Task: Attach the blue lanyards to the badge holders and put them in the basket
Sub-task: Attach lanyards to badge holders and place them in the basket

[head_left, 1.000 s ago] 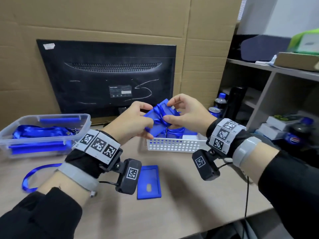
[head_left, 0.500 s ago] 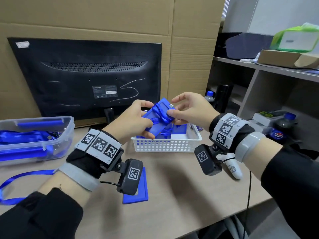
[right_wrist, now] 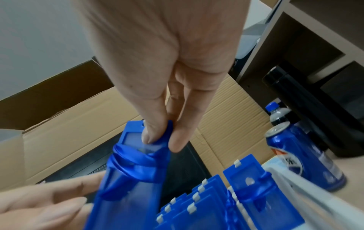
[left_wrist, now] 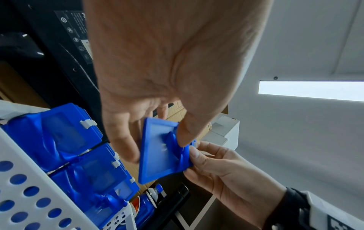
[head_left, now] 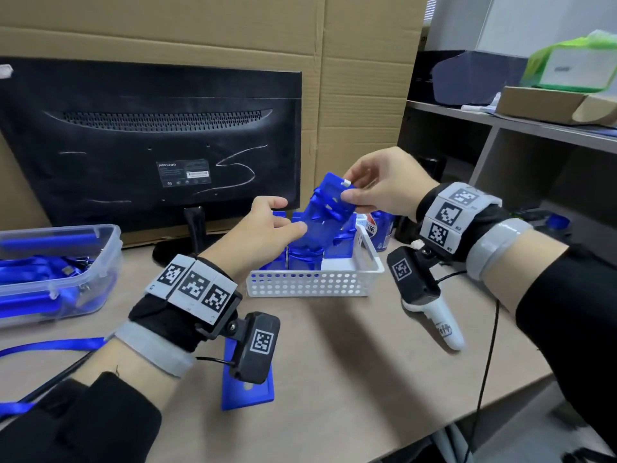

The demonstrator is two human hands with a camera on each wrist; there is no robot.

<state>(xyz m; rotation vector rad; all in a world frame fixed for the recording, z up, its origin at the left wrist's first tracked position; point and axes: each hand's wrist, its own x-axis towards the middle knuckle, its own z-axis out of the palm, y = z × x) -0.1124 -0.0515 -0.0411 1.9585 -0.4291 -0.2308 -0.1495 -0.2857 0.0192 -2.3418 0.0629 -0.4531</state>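
Observation:
A blue badge holder [head_left: 327, 208] with a blue lanyard wound round it hangs tilted over the white perforated basket [head_left: 310, 285]. My right hand [head_left: 347, 192] pinches its upper end by the white clip, thumb and forefinger on the wrapped strap [right_wrist: 138, 160]. My left hand [head_left: 290, 215] has straight fingers touching the holder's lower end, and its thumb stands off. Several wrapped holders [left_wrist: 65, 140] stand upright in the basket. One bare holder [head_left: 247, 392] lies on the desk, partly hidden by the left wrist camera.
A clear plastic box [head_left: 60, 272] with lanyards stands at the left, and a loose lanyard [head_left: 50, 345] lies in front of it. A monitor's back [head_left: 150, 142] is behind the basket. A soda can [head_left: 377, 228], a white pen-like object [head_left: 444, 329] and shelves [head_left: 534, 135] are at the right.
Both hands gripped the wrapped holder before. Now the right hand alone pinches it, raised and tilted over the basket, and the left hand's grip has loosened.

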